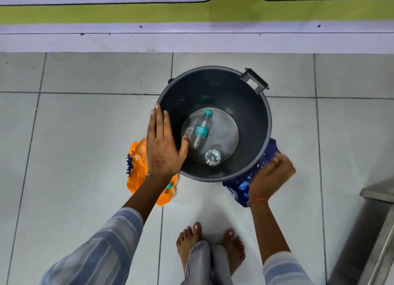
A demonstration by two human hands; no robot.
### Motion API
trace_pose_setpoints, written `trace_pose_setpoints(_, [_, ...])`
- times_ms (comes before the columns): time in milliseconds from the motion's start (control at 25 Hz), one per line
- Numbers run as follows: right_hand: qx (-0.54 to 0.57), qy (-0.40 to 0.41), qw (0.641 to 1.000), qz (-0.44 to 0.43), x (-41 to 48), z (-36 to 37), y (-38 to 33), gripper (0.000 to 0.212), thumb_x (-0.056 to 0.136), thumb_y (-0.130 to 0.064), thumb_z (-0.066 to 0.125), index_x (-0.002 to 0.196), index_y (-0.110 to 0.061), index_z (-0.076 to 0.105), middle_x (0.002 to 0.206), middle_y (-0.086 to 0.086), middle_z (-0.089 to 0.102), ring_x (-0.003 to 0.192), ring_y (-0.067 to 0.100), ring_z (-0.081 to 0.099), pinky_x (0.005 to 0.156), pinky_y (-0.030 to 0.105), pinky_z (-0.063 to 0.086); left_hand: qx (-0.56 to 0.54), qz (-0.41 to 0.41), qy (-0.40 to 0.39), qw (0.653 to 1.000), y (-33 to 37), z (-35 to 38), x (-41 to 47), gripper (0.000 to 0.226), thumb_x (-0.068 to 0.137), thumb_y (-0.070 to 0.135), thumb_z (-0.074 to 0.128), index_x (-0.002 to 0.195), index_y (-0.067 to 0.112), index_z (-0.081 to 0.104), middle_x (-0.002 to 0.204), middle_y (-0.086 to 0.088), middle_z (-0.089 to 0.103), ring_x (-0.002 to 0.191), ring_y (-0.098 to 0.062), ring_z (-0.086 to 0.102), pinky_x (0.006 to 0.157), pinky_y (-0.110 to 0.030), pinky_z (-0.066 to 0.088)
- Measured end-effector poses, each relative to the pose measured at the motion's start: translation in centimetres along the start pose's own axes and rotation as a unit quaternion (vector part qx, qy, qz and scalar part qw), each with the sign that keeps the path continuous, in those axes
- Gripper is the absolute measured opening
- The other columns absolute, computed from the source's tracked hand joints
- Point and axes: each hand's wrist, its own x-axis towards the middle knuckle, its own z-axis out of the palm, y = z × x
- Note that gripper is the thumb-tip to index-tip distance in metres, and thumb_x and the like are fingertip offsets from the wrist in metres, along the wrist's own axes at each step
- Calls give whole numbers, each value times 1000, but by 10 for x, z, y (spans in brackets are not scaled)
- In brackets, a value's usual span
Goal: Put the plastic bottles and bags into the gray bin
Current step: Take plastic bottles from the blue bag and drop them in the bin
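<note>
The gray bin (251,105) stands on the tiled floor in front of me. Inside lie a clear plastic bottle (200,131) with a teal cap and label, and a second clear bottle (212,157) seen end-on. My left hand (163,144) hovers flat and open over the bin's left rim, holding nothing. An orange plastic bag (138,169) lies on the floor under that hand and forearm. My right hand (269,178), blurred, is down at a dark blue plastic bag (238,186) beside the bin's right front; its fingers curl on the bag.
My bare feet (211,242) stand just behind the bin. A metal ledge or table leg (379,220) is at the right edge. A white and green banner (191,14) runs along the wall base at the far side.
</note>
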Motion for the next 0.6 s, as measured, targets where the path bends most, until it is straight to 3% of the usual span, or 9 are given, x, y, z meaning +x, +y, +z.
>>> trace_pose_setpoints(80, [-131,-154,975,94,-18,9,48,36,93,-5,57,127,4,50,130,32,50,123,40,45,106,39,35,-10,-2,11,1000,0,0,0,73,94,44,48,151,8,22,162,-11,15,150,-29,14,120,-37,15])
trace_pose_setpoints(160, [-287,-374,878,85,-36,21,85,82,84,-30,71,147,-7,25,155,25,20,143,43,19,117,53,26,-26,-2,28,999,-2,3,1,73,92,45,46,151,7,23,162,-12,17,149,-29,16,119,-38,18])
trace_pose_setpoints(200, [-337,-444,827,76,-40,29,97,100,79,-41,74,152,-12,11,160,21,4,147,42,8,118,57,22,-31,-1,35,999,-2,4,1,73,92,44,46,151,7,24,161,-12,18,149,-29,16,119,-38,18])
trace_pose_setpoints(240, [-360,-486,794,71,-42,38,109,110,76,-47,75,153,-15,3,161,19,-5,147,42,1,118,59,21,-35,1,40,999,-3,6,0,73,91,44,46,151,7,25,161,-12,18,149,-29,16,119,-38,18])
trace_pose_setpoints(320, [-383,-536,750,56,-44,54,124,108,80,-43,73,153,-14,-1,160,21,-8,147,45,2,116,60,24,-41,2,47,998,-4,7,0,74,91,44,46,150,7,25,161,-13,19,149,-29,17,119,-38,19])
trace_pose_setpoints(400, [-391,-532,749,49,-47,64,137,86,92,-29,61,152,-8,3,160,23,-2,146,46,8,116,57,27,-39,0,52,998,-3,8,0,74,91,44,47,150,7,24,161,-13,19,149,-29,17,119,-38,18])
trace_pose_setpoints(480, [-360,-486,794,62,-50,68,141,55,103,-19,36,150,0,15,158,26,12,144,44,16,117,53,24,-36,2,54,998,-4,9,0,74,91,44,47,150,7,23,161,-13,19,149,-29,17,119,-36,18])
trace_pose_setpoints(520, [-348,-470,809,65,-51,67,142,48,103,-17,26,147,2,21,155,25,20,142,42,22,117,52,24,-35,5,55,998,-5,9,0,74,91,44,47,150,7,23,161,-13,19,149,-28,17,119,-36,18])
trace_pose_setpoints(600, [-349,-454,818,43,-48,63,139,44,102,-15,26,142,2,32,150,24,34,137,40,35,114,52,30,-30,7,56,998,-5,11,0,74,91,45,47,150,7,23,161,-13,20,149,-28,17,118,-35,17])
